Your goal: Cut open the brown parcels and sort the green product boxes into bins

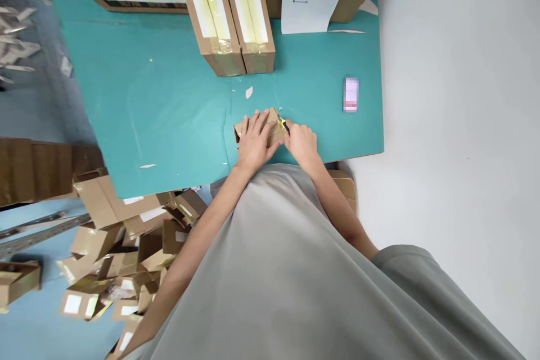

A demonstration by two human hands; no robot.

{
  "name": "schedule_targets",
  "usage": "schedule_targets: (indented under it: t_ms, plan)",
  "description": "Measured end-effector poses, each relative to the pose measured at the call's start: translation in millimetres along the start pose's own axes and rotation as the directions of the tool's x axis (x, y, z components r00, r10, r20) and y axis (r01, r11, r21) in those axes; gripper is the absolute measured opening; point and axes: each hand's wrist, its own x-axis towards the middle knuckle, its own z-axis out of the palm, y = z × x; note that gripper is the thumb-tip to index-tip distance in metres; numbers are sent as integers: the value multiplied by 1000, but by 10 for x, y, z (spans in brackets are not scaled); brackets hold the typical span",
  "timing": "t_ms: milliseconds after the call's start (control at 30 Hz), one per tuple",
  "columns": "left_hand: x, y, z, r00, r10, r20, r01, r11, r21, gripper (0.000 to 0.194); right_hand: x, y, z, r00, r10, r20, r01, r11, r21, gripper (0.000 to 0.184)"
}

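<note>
A small brown cardboard box [274, 134] lies near the front edge of the green tabletop. My left hand [255, 143] rests flat across it, fingers spread and pressing on its top. Gripped in my right hand [302, 143] is a yellow and black utility knife [283, 122], its front end at the box's right side. The blade itself is too small to make out. Part of the box is covered by my left hand, and its left end looks partly open.
Two taped boxes [256, 22] stand at the back, before larger cartons with paper signs [314, 5]. A phone-like object [350, 94] lies to the right. Several discarded boxes [122, 264] are heaped on the floor at left. A white wall [455, 124] borders the table's right side.
</note>
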Motion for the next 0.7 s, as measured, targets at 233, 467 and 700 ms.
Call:
schedule_targets:
  t_ms: [233,467,700]
  plan:
    - [-18,-84,31,998,2,-65,-3,1000,-14,67,-400,248,119,987,155,42,-153,987,-46,36]
    - [-48,-172,76,992,45,-117,-55,995,-83,67,-340,665,364,972,206,-116,-190,972,137,46]
    - [-271,-314,-156,892,-106,-439,7,975,-220,39,468,1003,925,930,331,-161,-276,916,291,53]
